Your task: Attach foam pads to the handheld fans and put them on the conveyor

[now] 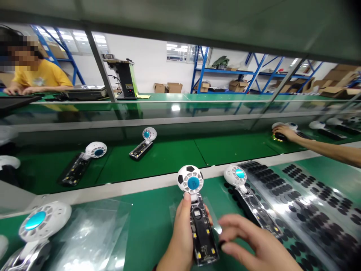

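My left hand (183, 229) is closed round a handheld fan (203, 233), holding it upright over the green bench. Its white head has black football patches and a blue centre disc; the dark body shows a circuit board with small yellow parts. Just right of the body, my right hand (248, 241) pinches a small black round sticker (222, 244) between thumb and finger, apart from the fan. Another fan (254, 203) with a white head lies right of my hands, beside clear sheets (299, 199) bearing rows of black round stickers.
Clear plastic film (93, 233) and a white-headed fan (42, 226) lie at left. More fans, including one fan (143, 145), rest on the green conveyor (180, 150) ahead. A co-worker's hand (284, 132) reaches in from the right. A person in yellow (42, 75) sits beyond.
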The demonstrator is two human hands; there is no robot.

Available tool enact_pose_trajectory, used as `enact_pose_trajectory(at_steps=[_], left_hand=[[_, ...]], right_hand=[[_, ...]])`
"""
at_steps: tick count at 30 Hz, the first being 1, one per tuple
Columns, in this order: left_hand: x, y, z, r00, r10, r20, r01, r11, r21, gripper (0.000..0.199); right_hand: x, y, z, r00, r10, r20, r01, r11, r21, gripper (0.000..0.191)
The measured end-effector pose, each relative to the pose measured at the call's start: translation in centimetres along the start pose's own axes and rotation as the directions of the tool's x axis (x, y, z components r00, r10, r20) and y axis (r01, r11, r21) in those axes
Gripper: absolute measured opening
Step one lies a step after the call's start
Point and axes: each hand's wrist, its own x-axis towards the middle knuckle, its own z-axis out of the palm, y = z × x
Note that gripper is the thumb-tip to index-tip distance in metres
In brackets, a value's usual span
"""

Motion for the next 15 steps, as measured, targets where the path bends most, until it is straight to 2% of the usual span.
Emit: enact_pose_trajectory(at_steps=[3, 6, 9, 15], left_hand=[[-0.2, 0.1, 0.0, 0.998, 0.023, -0.054, -0.025, 0.999, -0.021, 0.046], [-0.3, 0.1, 0.1, 0.998, 0.043, -0.051, -0.044, 0.999, -0.019, 0.045], [-0.3, 0.2, 0.2, 0.996, 0.088, -0.024, -0.089, 0.996, -0.023, 0.044], [-0.1, 0.2, 0.3, 0.986, 0.160, -0.055, -0.162, 0.986, -0.041, 0.040]], right_hand=[[2.6, -2.5, -0.7, 0.999, 0.045, -0.004, -0.044, 0.998, 0.051, 0.008], [4.0, -3.7, -0.6, 0.999, 0.021, 0.029, -0.023, 0.996, 0.086, 0.010], [4.5, -4.0, -0.1, 0.999, -0.001, 0.040, -0.003, 0.994, 0.109, 0.013], [4.9, -3.8, 1.0, 0.997, -0.059, 0.049, 0.058, 0.998, 0.005, 0.016]])
